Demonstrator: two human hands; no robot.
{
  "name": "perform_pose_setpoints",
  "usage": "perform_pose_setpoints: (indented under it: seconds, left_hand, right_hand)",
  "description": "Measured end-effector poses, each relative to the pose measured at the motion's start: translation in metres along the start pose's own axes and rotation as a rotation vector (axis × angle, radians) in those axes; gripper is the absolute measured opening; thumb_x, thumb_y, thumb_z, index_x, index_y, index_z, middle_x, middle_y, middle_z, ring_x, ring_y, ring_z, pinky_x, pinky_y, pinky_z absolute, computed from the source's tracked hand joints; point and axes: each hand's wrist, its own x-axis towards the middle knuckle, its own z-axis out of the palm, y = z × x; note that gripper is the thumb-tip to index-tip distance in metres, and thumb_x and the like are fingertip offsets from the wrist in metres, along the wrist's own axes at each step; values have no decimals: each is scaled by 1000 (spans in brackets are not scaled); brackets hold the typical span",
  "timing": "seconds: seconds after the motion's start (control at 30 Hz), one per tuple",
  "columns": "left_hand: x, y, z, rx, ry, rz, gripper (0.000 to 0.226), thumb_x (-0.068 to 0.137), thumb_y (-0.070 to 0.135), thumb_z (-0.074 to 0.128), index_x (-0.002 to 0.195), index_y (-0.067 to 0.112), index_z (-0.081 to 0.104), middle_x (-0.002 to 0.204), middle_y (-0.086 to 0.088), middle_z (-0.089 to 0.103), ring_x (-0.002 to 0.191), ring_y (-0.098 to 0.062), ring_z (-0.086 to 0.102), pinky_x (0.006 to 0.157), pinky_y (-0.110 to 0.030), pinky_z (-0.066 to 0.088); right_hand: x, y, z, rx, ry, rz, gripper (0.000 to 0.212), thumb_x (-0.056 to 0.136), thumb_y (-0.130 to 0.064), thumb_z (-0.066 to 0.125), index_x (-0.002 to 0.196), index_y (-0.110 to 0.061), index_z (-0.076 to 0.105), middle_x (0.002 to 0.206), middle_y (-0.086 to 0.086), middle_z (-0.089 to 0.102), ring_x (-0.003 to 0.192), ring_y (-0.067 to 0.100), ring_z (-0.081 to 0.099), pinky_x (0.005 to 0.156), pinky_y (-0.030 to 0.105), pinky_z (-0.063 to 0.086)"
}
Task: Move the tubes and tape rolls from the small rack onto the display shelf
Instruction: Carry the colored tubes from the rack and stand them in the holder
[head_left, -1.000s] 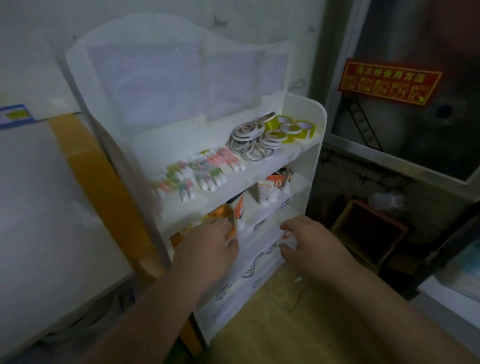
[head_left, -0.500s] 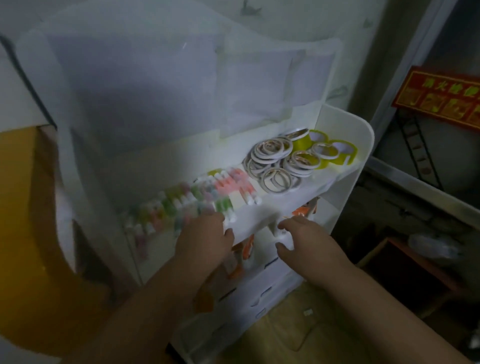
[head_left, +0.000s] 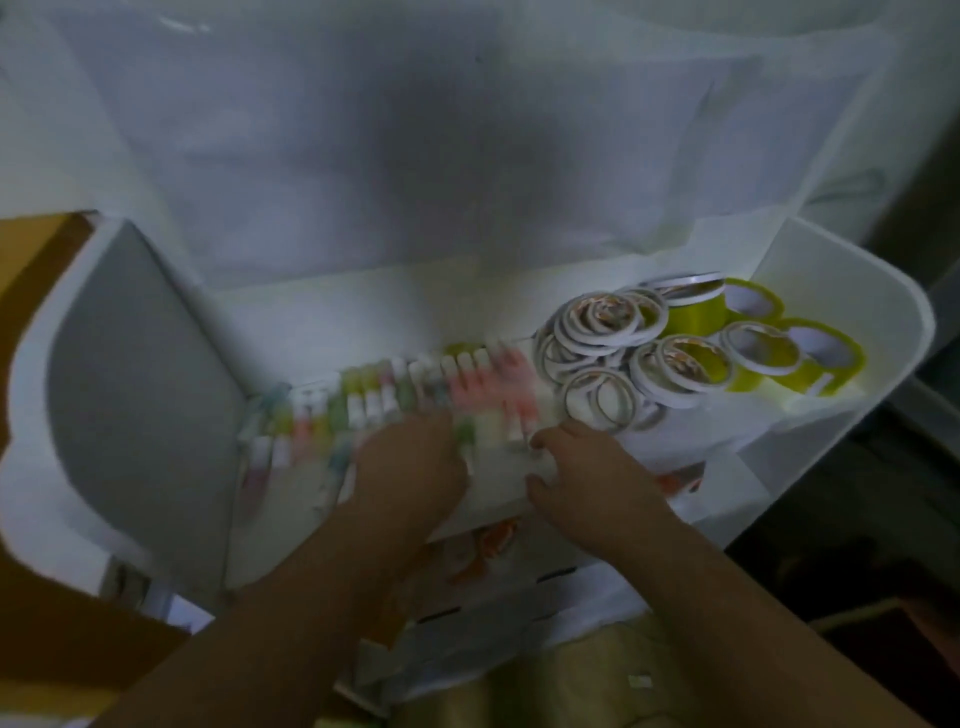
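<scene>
Head view, blurred. White rack top shelf: row of small tubes along left and middle, pile of white tape rolls plus yellow tape rolls at right end. Left hand at front edge over tubes, fingers bent down; hold cannot be told. Right hand at front edge just beside tubes, fingers curled; hold cannot be told. Orange-printed tubes on shelf below.

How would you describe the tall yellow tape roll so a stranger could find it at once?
Start at the white plastic shelf unit and follow its top tray to the right end, past the row of small coloured tubes. Behind the heap of flat white-rimmed tape rolls stands the tall yellow tape roll, upright at the back. It is taller than every roll around it.
</scene>
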Motion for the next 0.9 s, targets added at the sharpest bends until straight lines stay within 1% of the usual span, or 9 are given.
perform_pose_setpoints:
  seconds: [0.1, 0.17, 0.27, 0.37, 0.47, 0.53, 0.7, 0.83, 0.9]
  left_hand:
    - [3, 9, 0, 81, -3, -43, 69, 95, 38, 47, 154, 20, 15, 141, -15, 50, 123, -31, 53, 96, -43, 46]
    - [8, 11, 2, 143, -15, -70, 80, 94, 42, 51, 156, 23, 5, 144, -14, 47, 126, -31, 51, 98, -45, 44]
    - [12, 11, 3, 155, -36, -94, 78, 89, 45, 60, 153, 22, 21, 142, -12, 49, 126, -30, 51, 99, -43, 44]
    - [11, 12, 2, 96, -18, -111, 84, 87, 46, 59, 155, 22, 15, 139, -12, 51, 122, -29, 55, 95, -42, 48]
    - [6, 10, -2, 25, 92, -96, 47, 85, 37, 59, 129, 23, 53, 100, -1, 62, 89, -19, 60, 70, -28, 48]
    - [0, 5, -9, 1, 163, -88, 30, 83, 36, 58, 110, 23, 62, 81, 5, 57, 73, -15, 55, 58, -26, 41]
    - [-17, -10, -19, -131, 228, -131, 32, 83, 43, 59, 107, 23, 64, 84, 5, 67, 76, -12, 61, 67, -28, 53]
    - [-31, -16, -21, -220, 260, -166, 30, 85, 45, 58, 107, 25, 66, 86, 8, 67, 75, -7, 60, 63, -24, 48]
    - [-36, -18, -21, -275, 264, -204, 31, 86, 47, 59, 108, 28, 67, 84, 10, 67, 73, -4, 59, 60, -21, 46]
  right_hand:
    - [6, 6, 0, 9, 1, -46, 41, 93, -40, 55, 131, -23, 54, 124, -2, 53, 111, 17, 52, 88, 30, 46]
    - [7, 9, 1, 6, 1, -71, 40, 94, -41, 54, 131, -24, 54, 124, -3, 53, 110, 16, 52, 87, 27, 43]
    - [8, 9, 3, 29, 12, -101, 39, 95, -40, 54, 130, -23, 54, 123, -3, 54, 108, 15, 53, 84, 23, 40]
    - [11, 5, 6, 51, -11, -128, 37, 96, -37, 55, 130, -22, 54, 123, -1, 53, 106, 15, 55, 87, 25, 44]
    - [17, -1, 11, 79, -10, -120, 34, 96, -37, 57, 126, -21, 56, 118, -1, 55, 101, 15, 57, 83, 24, 43]
    - [23, -9, 14, 72, 12, -104, 31, 95, -41, 57, 117, -20, 58, 110, 0, 58, 95, 15, 57, 76, 25, 41]
    - [40, -30, 19, -34, -30, -102, 34, 95, -46, 55, 112, -16, 55, 105, 1, 58, 98, 19, 58, 73, 27, 37]
    - [51, -38, 21, -65, -56, -98, 19, 96, -20, 54, 110, -10, 61, 111, 4, 62, 105, 20, 60, 78, 26, 39]
    - [52, -41, 21, -70, -90, -91, 22, 96, -11, 51, 114, -6, 64, 117, 9, 63, 111, 23, 59, 92, 30, 43]
